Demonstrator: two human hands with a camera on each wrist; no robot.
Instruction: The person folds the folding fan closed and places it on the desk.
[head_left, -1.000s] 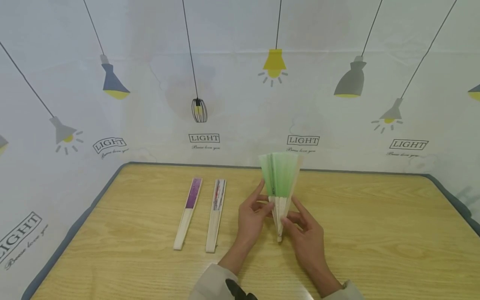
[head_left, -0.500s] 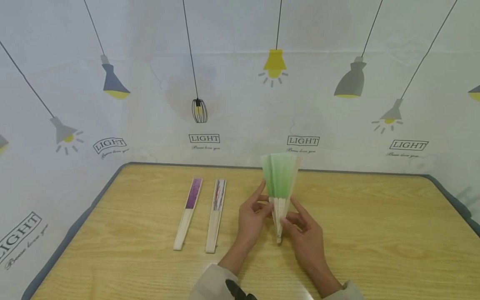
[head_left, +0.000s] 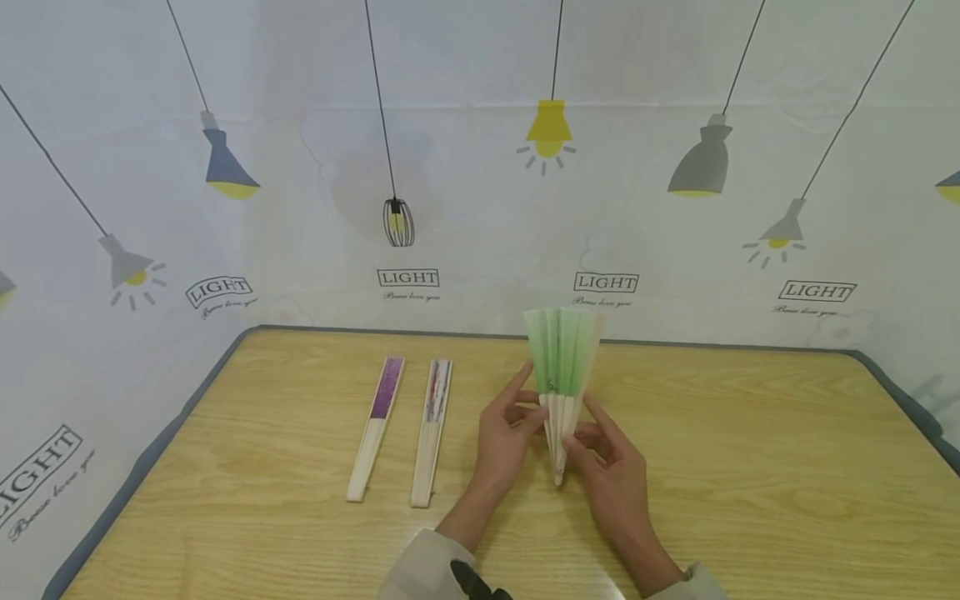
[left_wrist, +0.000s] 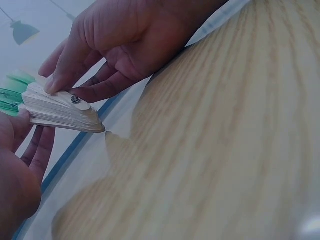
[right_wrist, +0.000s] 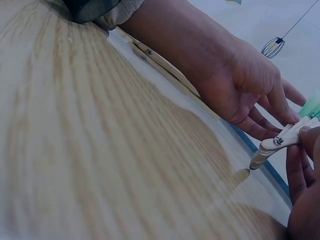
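A partly spread folding fan (head_left: 564,354) with a green leaf and pale ribs is held upright between both hands over the table. My left hand (head_left: 504,437) pinches its ribs from the left, thumb in front. On the other side my right hand (head_left: 617,475) pinches the ribs lower down, near the pivot. In the left wrist view the stacked ribs (left_wrist: 60,110) and the metal pivot pin (left_wrist: 75,99) show close up. To the left lie two folded fans, a purple one (head_left: 386,387) and a white one with a red and grey pattern (head_left: 437,392).
The wood-grain table (head_left: 750,467) has a grey-blue edge strip (head_left: 720,343) at the back. Behind it hangs a white backdrop (head_left: 480,167) printed with lamps. A pale sleeve (head_left: 423,567) with a black strap (head_left: 472,577) covers the left forearm.
The green fan's pleats have shifted, with more folds showing now and the left edge slightly further right. Both hands stay nearly in place, and the two folded fans lie as before.
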